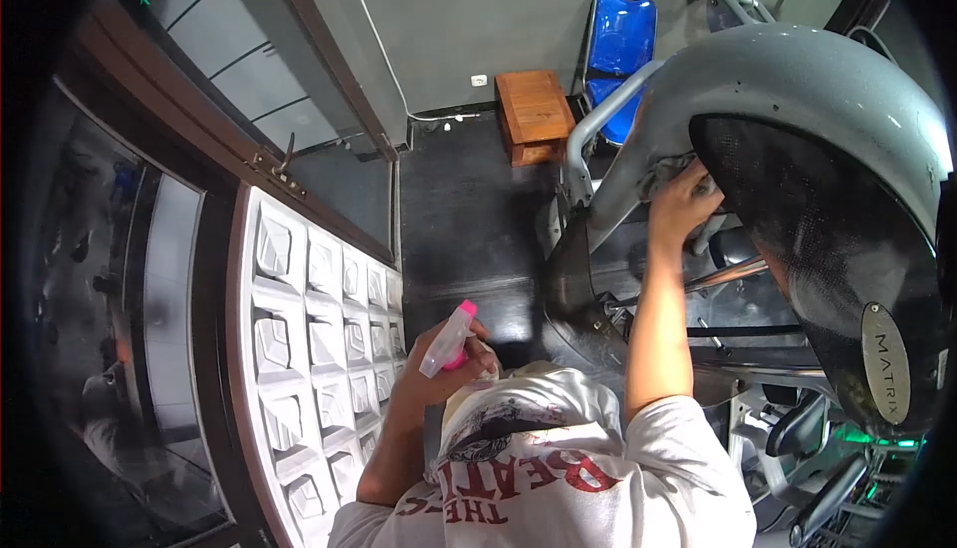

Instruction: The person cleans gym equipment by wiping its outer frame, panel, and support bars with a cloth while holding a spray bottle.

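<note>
Closed round a spray bottle (449, 343) with a clear body and pink nozzle, my left hand (461, 368) is held low in front of my shirt. My right hand (683, 203) reaches forward with a grey cloth (663, 175) pressed against the inner side of the grey frame (638, 139) of a gym machine. Part of the cloth is hidden behind my fingers. Right of that hand is the machine's black mesh panel (797, 209) with a MATRIX badge (885, 364).
A wooden box table (534, 109) and a blue chair (621, 34) stand by the grey wall. At the left are a brown-framed glass door (289, 154) and a white moulded panel (324, 349). More gym equipment (797, 438) is at the lower right.
</note>
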{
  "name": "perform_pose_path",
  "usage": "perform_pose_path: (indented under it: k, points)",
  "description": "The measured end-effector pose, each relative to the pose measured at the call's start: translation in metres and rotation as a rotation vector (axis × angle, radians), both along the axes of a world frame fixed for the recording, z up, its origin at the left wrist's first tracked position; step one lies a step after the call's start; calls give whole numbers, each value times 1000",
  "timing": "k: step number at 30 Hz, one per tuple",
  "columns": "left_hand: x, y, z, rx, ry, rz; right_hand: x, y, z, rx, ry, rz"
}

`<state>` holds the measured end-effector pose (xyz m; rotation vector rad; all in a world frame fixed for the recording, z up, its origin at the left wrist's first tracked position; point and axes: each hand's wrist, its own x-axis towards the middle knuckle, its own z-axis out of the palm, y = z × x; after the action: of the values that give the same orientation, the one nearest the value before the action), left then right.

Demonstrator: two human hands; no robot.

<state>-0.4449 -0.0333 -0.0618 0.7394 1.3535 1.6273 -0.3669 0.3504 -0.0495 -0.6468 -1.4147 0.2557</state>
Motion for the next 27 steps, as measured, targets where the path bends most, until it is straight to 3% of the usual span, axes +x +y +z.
perform_pose_path:
  k: [1, 4, 7, 8, 11, 13, 15, 17, 20, 21, 23, 25, 26, 27]
  points:
    - [0, 0, 3, -6, 12, 4, -5, -8, 1, -93, 152, 89]
    - [-1, -1, 8, -27, 33, 21, -1, 3, -73, 88, -282, 4]
    - [-5, -1, 9, -11, 65, 24, -3, -5, -99, -18, -261, 97]
    - [-7, -1, 9, 1, 80, 27, 3, -4, -98, -72, -288, 73]
    - [-14, -5, 9, 26, 91, 53, 9, -18, -28, -53, -47, 205]
    - [-17, -7, -2, 72, 24, 75, 4, -15, 9, -36, 44, 129]
    - [-17, -6, -6, 78, -3, 77, 2, -8, 14, -29, 101, 93]
    - [-17, -5, -3, 47, 18, 79, -5, 7, -10, -29, 131, 117]
    - [-19, 0, 2, 59, 73, 40, 14, 38, -112, -308, -115, -4]
    - [-18, 0, -1, 27, 111, 21, 16, 32, -113, -401, -165, -41]
    - [-24, 5, -6, -34, 203, -20, 19, 31, -107, -324, -149, 16]
    - [-22, 15, -1, 32, 125, -37, 15, 7, -43, -350, -12, 93]
    - [-21, 20, 1, 66, 87, -46, 9, -5, -12, -246, -1, 21]
    - [-20, 22, 3, 50, 92, -53, 9, -1, -9, -226, -6, -17]
